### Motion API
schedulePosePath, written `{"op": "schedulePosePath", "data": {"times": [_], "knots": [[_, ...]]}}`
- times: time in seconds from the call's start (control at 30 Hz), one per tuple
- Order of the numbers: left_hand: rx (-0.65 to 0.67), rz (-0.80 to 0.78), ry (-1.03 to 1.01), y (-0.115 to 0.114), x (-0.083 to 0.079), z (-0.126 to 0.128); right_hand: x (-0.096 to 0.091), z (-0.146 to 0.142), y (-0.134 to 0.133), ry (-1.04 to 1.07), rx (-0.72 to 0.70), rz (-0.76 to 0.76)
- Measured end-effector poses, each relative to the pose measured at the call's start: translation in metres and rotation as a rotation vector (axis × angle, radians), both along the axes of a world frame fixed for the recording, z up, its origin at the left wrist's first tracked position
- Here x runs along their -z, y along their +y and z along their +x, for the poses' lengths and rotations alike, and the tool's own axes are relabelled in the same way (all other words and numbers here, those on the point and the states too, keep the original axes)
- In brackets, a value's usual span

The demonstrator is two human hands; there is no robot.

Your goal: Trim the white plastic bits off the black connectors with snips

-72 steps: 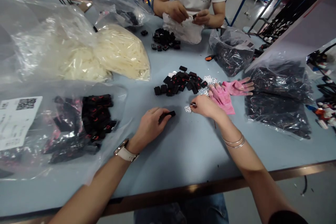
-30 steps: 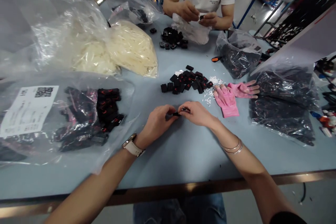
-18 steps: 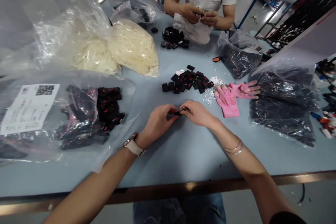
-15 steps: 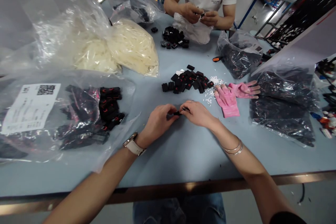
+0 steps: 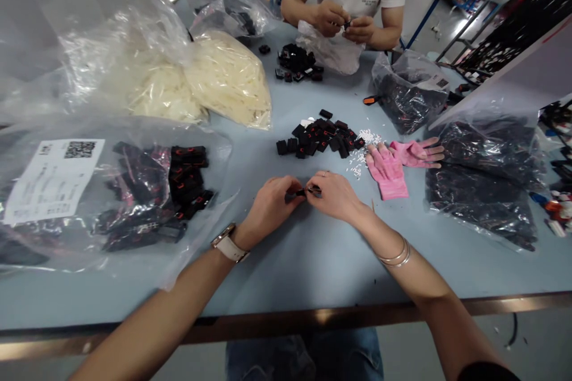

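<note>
My left hand (image 5: 273,202) pinches a small black plastic part (image 5: 297,193) just above the table. Close against it, my right hand (image 5: 333,195) has its thumb and fingers closed at the part's right end; a thin dark piece shows between those fingers, too small to name. Beyond my hands lies a heap of black plastic housings (image 5: 319,138), some with red-orange marks. Tiny white pieces (image 5: 357,166) are scattered to the right of the heap, beside a pair of pink gloves (image 5: 388,174).
A clear bag of black parts (image 5: 134,202) lies at left, with bags of cream-coloured pieces (image 5: 227,83) behind. More bags of dark parts (image 5: 482,184) stand at right. Across the table a co-worker (image 5: 344,6) handles a small black part near another black pile (image 5: 297,62).
My right hand's fingers have shifted slightly around the part's end, while my left hand holds nearly still. The co-worker's hands have moved a little around their part.
</note>
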State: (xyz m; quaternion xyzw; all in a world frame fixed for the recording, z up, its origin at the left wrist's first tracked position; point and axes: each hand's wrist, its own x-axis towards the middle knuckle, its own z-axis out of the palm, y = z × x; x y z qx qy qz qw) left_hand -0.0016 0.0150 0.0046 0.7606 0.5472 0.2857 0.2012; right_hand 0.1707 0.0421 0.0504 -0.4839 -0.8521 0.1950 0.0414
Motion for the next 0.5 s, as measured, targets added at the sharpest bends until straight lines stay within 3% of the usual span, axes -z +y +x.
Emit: {"op": "schedulePosePath", "data": {"times": [0.27,0.5], "knots": [[-0.02,-0.01,-0.013,0.0015,0.001,-0.0013,-0.0093,-0.0017,-0.0036,-0.142,-0.065,0.021],[0.021,-0.015,-0.001,0.0028,-0.0017,-0.0013,-0.0034,0.003,0.0033,-0.052,-0.057,-0.019]]}}
